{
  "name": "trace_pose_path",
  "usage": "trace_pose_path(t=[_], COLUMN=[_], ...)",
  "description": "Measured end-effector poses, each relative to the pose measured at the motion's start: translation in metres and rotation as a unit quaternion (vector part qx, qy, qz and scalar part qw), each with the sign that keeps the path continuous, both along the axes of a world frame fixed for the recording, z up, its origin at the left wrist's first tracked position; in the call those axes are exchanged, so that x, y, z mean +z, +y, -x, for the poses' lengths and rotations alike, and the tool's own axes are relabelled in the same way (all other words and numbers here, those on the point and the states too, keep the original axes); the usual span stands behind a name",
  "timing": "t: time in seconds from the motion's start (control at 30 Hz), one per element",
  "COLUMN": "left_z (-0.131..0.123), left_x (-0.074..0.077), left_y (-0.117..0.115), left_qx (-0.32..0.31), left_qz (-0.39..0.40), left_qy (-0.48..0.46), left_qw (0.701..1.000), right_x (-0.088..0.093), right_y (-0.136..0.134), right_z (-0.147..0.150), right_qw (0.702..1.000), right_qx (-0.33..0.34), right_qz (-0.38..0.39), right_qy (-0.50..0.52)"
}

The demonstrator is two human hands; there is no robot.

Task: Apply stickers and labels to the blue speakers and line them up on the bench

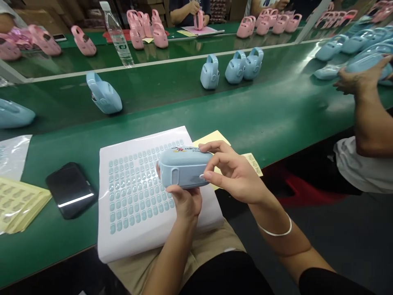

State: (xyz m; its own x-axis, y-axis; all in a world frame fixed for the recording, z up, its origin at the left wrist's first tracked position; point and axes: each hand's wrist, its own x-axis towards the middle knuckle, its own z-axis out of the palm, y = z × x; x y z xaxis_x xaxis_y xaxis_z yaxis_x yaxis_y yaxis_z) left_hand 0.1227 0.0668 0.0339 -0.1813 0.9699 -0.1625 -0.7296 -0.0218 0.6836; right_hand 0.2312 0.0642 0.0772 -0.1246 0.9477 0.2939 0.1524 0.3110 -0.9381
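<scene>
My left hand [184, 200] grips a light blue plastic case [184, 167] from below, holding it on its side above my lap. My right hand [233, 170] is curled at the case's right end, with thumb and fingertips pressed on its edge. Under the case lies a white stack of sheets [135, 196] covered with rows of small pale blue stickers, resting on the table edge and my knees.
A black phone [71, 189] and yellow label sheets [18, 203] lie left on the green table [276, 114]. Blue cases [103, 95] [236, 67] stand on the belt beside a water bottle [116, 35]. Pink cases [147, 28] line the far side. Another person's arm [368, 110] works at right.
</scene>
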Motion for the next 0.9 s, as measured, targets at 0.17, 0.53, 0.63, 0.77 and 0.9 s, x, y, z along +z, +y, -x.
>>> trace_pose_path(t=[0.17,0.53,0.63,0.77,0.9], left_z=[0.004,0.003,0.005,0.015,0.026], left_x=[-0.005,-0.006,-0.007,-0.007,-0.002], left_y=[0.001,0.005,0.007,0.01,0.013], left_qx=[-0.009,0.016,0.034,0.021,0.012], left_qz=[-0.025,0.013,0.029,0.064,0.037], left_qy=[0.007,-0.007,-0.01,-0.017,0.003], left_qw=[1.0,1.0,0.999,0.998,0.999], right_x=[0.0,-0.007,-0.01,-0.012,-0.019], right_y=[0.001,0.004,0.004,0.01,0.012], right_z=[0.003,0.02,0.018,-0.013,-0.068], right_qw=[1.0,0.992,0.996,0.993,0.988], right_qx=[0.002,-0.086,-0.054,0.009,-0.024], right_qz=[0.011,-0.057,-0.065,-0.008,0.059], right_qy=[-0.006,-0.072,-0.024,0.118,-0.138])
